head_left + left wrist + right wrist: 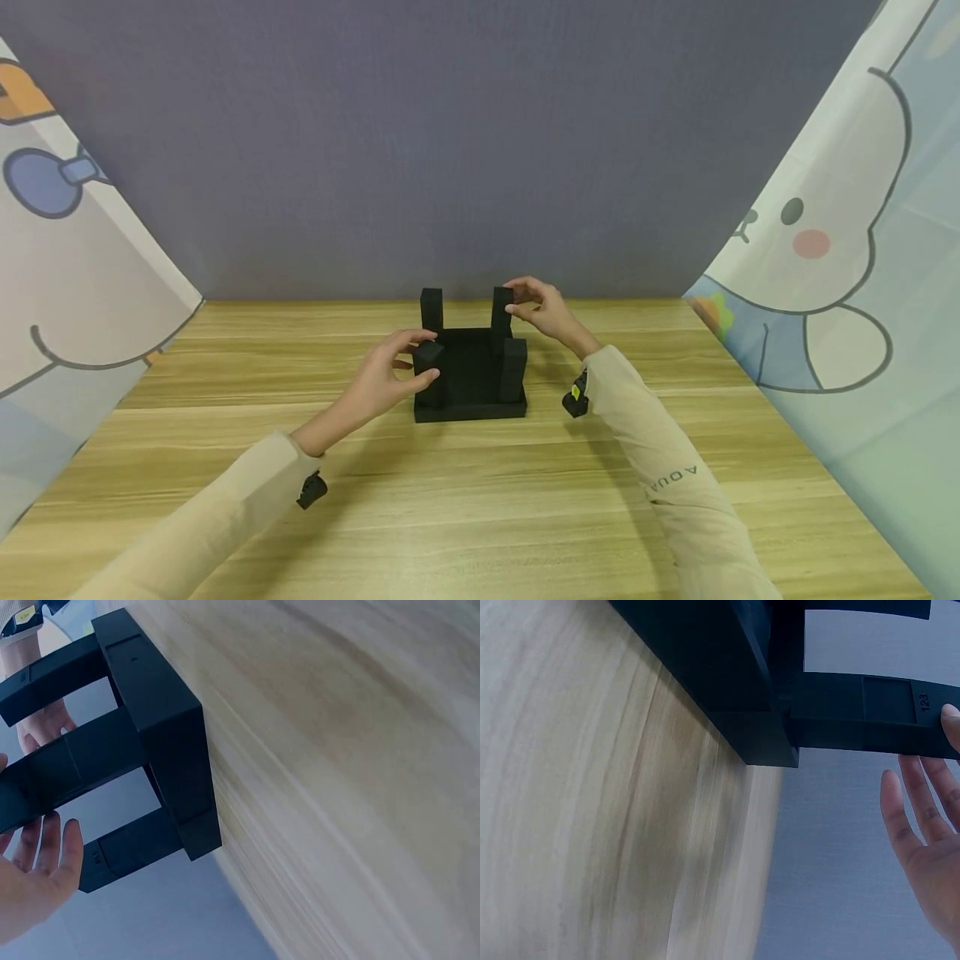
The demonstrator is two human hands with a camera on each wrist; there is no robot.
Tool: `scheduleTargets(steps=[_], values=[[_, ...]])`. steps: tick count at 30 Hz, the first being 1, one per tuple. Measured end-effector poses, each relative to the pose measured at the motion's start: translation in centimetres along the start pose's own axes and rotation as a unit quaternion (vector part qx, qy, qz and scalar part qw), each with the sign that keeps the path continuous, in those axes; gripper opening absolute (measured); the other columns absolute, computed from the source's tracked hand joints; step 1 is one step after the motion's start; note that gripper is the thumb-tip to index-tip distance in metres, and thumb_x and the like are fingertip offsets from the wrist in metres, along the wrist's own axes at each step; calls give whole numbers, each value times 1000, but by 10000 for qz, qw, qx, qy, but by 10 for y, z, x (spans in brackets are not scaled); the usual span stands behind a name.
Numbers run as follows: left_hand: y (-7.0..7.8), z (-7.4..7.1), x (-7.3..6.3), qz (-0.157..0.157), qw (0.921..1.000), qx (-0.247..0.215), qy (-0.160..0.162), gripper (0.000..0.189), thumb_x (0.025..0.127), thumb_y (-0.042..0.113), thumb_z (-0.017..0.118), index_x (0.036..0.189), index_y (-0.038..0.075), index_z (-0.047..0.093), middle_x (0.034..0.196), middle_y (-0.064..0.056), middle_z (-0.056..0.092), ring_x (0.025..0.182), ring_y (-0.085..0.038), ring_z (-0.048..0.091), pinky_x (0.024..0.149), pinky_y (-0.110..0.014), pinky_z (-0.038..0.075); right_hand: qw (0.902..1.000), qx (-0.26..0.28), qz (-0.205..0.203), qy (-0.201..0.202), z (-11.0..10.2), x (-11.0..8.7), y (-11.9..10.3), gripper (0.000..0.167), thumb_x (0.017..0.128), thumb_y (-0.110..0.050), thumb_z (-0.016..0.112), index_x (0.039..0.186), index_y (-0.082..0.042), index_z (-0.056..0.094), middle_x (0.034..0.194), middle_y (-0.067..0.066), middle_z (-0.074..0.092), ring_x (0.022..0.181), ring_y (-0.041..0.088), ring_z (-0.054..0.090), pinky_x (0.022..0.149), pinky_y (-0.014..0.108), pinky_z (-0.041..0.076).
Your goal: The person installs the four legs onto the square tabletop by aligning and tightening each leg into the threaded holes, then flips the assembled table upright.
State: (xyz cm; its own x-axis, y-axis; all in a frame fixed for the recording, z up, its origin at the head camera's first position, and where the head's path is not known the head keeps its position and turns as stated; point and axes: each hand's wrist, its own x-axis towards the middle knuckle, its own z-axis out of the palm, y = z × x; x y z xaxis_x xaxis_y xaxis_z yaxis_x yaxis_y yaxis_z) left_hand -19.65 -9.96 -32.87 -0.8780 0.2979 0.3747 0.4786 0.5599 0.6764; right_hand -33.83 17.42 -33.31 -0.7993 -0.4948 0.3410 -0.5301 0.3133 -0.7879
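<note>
A square black base (471, 412) lies on the wooden table with a black post standing at each corner. My left hand (375, 383) grips the top of the front left post (429, 357), thumb on the near side and fingers on the far side. At the back right post (502, 310), my right hand (547, 312) holds the upper end between thumb and fingers. Markings like "123" and a recessed panel show on this post (889, 709) in the right wrist view. Neither hand touches the back left post (432, 310) or the front right post (514, 367).
Wood-grained tabletop (450, 517) surrounds the base. Behind it rises a grey-blue fabric panel (450, 150). Cartoon-printed cloths hang at the left (75, 275) and right (847, 250). Small black devices sit at the left wrist (311, 490) and right wrist (576, 398).
</note>
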Motion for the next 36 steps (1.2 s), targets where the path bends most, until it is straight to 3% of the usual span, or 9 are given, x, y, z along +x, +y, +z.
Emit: scheduleTargets(steps=[4, 10, 14, 18, 22, 29, 36], values=[[-1, -1, 1, 127, 9999, 48, -69, 47, 80, 16, 70, 124, 13, 53, 122, -8, 55, 104, -24, 54, 78, -39, 53, 10000, -35, -25, 9, 0, 1, 4, 34, 87, -10, 62, 120, -6, 54, 113, 17, 58, 102, 32, 57, 86, 48, 47], [-4, -9, 7, 269, 9979, -158, -567, 46, 81, 14, 69, 124, 13, 53, 124, -9, 54, 103, -27, 55, 80, -38, 53, 10000, -53, -14, -11, -1, 0, 1, 35, 87, -10, 62, 120, -6, 55, 112, 17, 58, 102, 33, 57, 88, 49, 46], [-5, -13, 10, 248, 9953, -309, -881, 45, 82, 14, 68, 124, 16, 53, 126, -7, 53, 103, -25, 54, 82, -38, 52, 10000, 38, -18, -46, -2, -3, -12, 35, 87, -5, 61, 121, 0, 53, 113, 22, 56, 103, 38, 55, 88, 52, 45], [-6, -14, 12, 207, 9943, -370, -981, 45, 83, 14, 68, 125, 15, 52, 128, -8, 53, 103, -24, 54, 84, -39, 51, 9999, 98, 1, -90, -4, -8, -27, 35, 86, -1, 59, 120, 5, 52, 113, 26, 55, 103, 42, 54, 88, 55, 43], [-7, -12, 11, 129, 9956, -385, -847, 50, 82, 15, 69, 128, 14, 50, 129, -10, 52, 105, -27, 54, 83, -42, 51, 9999, 57, 68, -110, -4, -9, -33, 35, 87, -1, 59, 120, 6, 52, 113, 26, 55, 103, 42, 54, 89, 54, 44], [-5, -6, 6, -73, 9989, -336, -326, 52, 81, 18, 70, 129, 13, 49, 126, -10, 54, 104, -27, 55, 82, -45, 50, 9999, 63, 89, -115, -3, -8, -31, 35, 87, -2, 59, 121, 5, 51, 115, 25, 55, 105, 41, 54, 90, 53, 43], [-7, -4, 3, -2, 9994, -327, -113, 48, 81, 15, 70, 125, 8, 52, 122, -11, 55, 99, -27, 57, 80, -41, 52, 9998, 111, 81, -121, -2, -7, -29, 35, 87, -2, 59, 121, 5, 51, 115, 25, 55, 105, 41, 53, 90, 53, 43]])
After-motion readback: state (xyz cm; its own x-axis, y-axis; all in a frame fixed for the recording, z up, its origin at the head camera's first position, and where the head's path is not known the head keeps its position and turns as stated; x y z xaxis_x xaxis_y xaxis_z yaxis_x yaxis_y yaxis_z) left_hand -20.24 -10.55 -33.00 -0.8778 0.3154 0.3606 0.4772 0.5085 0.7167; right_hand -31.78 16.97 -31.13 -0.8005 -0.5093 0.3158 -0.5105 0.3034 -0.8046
